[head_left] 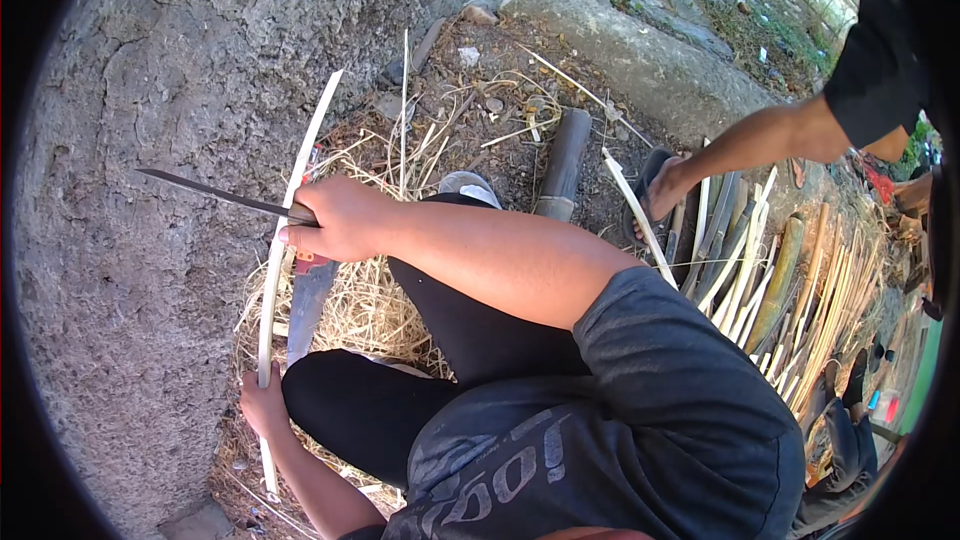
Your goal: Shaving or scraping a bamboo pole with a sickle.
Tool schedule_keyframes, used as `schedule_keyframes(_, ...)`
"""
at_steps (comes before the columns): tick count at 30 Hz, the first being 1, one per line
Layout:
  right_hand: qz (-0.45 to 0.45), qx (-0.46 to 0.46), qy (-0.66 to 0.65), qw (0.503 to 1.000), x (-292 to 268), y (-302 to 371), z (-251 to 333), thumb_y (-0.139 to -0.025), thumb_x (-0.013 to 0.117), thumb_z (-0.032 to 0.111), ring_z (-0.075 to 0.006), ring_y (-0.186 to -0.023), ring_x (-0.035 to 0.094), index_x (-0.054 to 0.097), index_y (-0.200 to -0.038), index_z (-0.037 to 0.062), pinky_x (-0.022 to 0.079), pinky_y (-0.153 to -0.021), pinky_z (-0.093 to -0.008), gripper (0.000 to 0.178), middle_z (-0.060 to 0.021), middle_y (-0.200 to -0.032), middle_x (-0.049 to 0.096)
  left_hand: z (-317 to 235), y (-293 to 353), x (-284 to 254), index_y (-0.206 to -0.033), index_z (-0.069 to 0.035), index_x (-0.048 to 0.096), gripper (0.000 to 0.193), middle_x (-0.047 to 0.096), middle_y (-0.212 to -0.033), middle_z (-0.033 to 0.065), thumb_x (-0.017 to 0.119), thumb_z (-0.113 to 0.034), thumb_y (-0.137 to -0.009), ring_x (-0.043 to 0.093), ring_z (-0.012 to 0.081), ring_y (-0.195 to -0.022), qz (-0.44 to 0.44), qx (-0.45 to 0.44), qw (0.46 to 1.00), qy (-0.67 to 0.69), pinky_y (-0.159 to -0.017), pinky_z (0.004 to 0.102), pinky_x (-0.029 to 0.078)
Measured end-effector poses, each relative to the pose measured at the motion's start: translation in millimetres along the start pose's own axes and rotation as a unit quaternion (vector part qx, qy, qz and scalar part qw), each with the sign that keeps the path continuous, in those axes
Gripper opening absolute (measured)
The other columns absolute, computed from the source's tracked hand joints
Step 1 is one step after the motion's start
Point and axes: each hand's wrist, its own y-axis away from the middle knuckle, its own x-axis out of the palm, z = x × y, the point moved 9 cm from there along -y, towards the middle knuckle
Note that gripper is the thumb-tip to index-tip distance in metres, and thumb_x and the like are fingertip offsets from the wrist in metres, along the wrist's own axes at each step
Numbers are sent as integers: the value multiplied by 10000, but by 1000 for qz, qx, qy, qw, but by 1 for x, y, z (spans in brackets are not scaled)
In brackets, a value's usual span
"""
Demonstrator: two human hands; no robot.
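Observation:
My right hand (345, 218) is closed around the handle of a knife (215, 193), its dark blade pointing left toward the wall. The blade crosses a long pale bamboo strip (272, 285), and my thumb lies close to the strip. Lower down, my left hand (263, 405) grips that same strip, which extends past it in both directions and bends slightly. Beside the strip, near my bent knee, lies a handsaw (312, 305) with a red handle, partly covered by my right hand and the strip.
A rough grey wall (140, 290) rises at the left. Pale shavings (360, 310) cover the ground around my legs. A dark bamboo tube (563, 165) lies beyond my right arm. At the right, another person's sandalled foot (660, 195) stands beside several bamboo strips (745, 270).

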Motion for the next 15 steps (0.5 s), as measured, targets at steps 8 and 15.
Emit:
schedule_keyframes(8, -2, 2, 6, 1000, -2, -1, -1, -888, 663, 402, -372, -780, 678, 645, -870, 1, 514, -690, -452, 401, -180, -783, 676, -3, -2, 2, -893, -51, 665, 473, 701, -851, 197, 700, -518, -831, 669, 420, -818, -3, 12, 1000, 6, -727, 523, 498)
schedule_keyframes(15, -11, -4, 36, 999, 2, -3, -4, -896, 657, 396, -389, -758, 667, 637, -923, 22, 501, -660, -464, 375, -181, -767, 663, 10, -3, 9, -881, -53, 668, 447, 700, -855, 196, 714, -494, -819, 670, 415, -828, -8, 3, 1000, 21, -753, 526, 499)
